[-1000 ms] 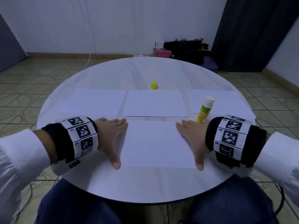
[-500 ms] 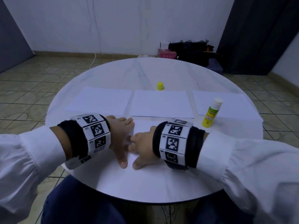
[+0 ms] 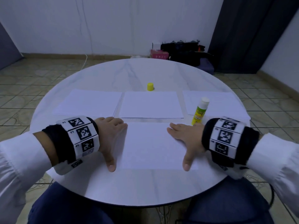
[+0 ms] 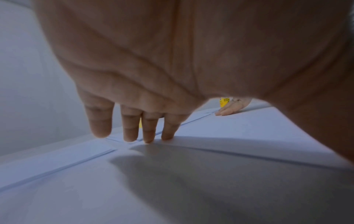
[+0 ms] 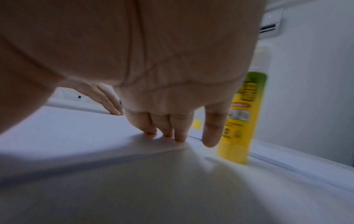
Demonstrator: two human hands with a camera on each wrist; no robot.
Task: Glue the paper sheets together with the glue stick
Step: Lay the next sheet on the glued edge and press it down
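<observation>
White rectangular paper sheet lies flat between the two hands on the round white table. Left hand rests flat on its left edge, fingers straight, gripping nothing; right hand does likewise on the right edge. Just beyond the right hand stands the uncapped yellow-green glue stick. Farther off lie three more white sheets, then a small yellow cap.

Dim bluish light, soft shadows under hands, wrist views blurred, edges warped
</observation>
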